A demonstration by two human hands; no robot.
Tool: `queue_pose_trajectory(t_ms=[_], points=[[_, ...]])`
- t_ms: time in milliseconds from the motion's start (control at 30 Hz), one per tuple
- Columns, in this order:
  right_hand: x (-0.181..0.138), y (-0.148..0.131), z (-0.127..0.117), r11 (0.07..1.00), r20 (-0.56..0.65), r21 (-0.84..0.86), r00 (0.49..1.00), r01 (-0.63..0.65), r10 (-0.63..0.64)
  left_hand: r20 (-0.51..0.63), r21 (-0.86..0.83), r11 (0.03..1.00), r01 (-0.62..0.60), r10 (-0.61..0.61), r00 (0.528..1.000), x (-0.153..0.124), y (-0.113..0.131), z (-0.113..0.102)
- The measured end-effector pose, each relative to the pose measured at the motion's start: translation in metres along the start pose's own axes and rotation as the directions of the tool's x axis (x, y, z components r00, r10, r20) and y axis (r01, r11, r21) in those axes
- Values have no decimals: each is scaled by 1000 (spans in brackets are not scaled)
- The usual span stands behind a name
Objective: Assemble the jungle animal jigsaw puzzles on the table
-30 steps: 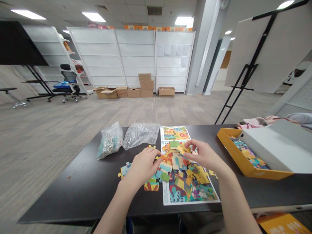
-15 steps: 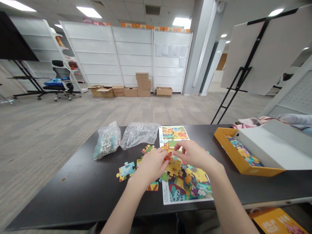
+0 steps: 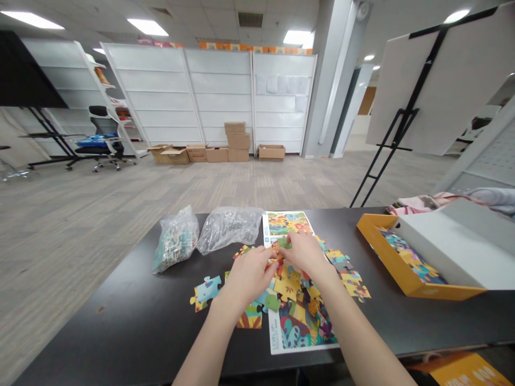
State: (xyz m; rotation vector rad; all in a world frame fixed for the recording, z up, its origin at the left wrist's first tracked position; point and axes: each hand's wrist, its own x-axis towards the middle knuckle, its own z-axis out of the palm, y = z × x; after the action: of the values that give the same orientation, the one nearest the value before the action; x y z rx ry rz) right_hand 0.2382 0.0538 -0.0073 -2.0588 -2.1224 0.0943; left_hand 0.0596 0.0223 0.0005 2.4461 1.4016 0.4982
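My left hand (image 3: pixel 251 272) is over the puzzle pile, thumb and fingers closed around a red-orange puzzle piece (image 3: pixel 271 262) that they partly hide. Close beside it, my right hand (image 3: pixel 304 253) pinches a green puzzle piece (image 3: pixel 285 243) between thumb and fingers. Beneath both hands lies a printed puzzle sheet (image 3: pixel 287 343), partly covered by loose pieces. A yellow piece (image 3: pixel 287 284) rests just below the fingers. To the left is a light-blue piece (image 3: pixel 207 291); more pieces (image 3: pixel 354 284) lie to the right of my right wrist.
On the black table (image 3: pixel 132 327), a clear bag of pieces (image 3: pixel 177 241) and a crumpled plastic bag (image 3: pixel 231 228) lie at the back left. An open yellow box (image 3: pixel 402 262) with puzzle pieces inside stands at the right. Folded cloth (image 3: pixel 434 202) lies behind it.
My right hand has moved down and left, bringing its fingertips close to my left hand. Pieces right of the sheet now show past my forearm. The view has shifted slightly.
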Motion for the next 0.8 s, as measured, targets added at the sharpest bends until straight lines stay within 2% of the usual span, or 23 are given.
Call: queue_pose_trajectory(t_ms=[133,267,333,433,467,533,600,633,733,800], points=[[4,7,1,997,2,70,999,33,-33,-59,-79,996,46,-51,997,3,-6,4],[1,13,-5,972,-44,225,997,71,-63,-111,-283,957,66,-100,989,7,-9,10],[-6,16,-11,913,-56,380,989,148,-137,-158,-373,923,97,-166,973,9,-9,12],[-21,16,-24,723,-73,623,943,298,-326,-203,-496,856,148,-279,938,9,-8,10],[-27,15,-29,651,-84,682,920,332,-382,-176,-569,808,152,-300,938,9,-7,7],[-38,10,-37,548,-95,751,882,368,-462,-41,-751,639,164,-292,955,7,-6,1],[-45,5,-42,498,-99,779,859,381,-503,108,-883,427,197,-222,969,5,-5,-5],[-47,3,-44,479,-110,789,856,384,-505,145,-915,346,206,-194,970,3,-5,-8],[-47,4,-43,407,-138,856,901,317,-411,127,-955,236,179,-217,968,-2,-5,-14],[-44,9,-41,365,-82,909,946,200,-314,111,-965,204,164,-251,962,-5,-4,-15]])
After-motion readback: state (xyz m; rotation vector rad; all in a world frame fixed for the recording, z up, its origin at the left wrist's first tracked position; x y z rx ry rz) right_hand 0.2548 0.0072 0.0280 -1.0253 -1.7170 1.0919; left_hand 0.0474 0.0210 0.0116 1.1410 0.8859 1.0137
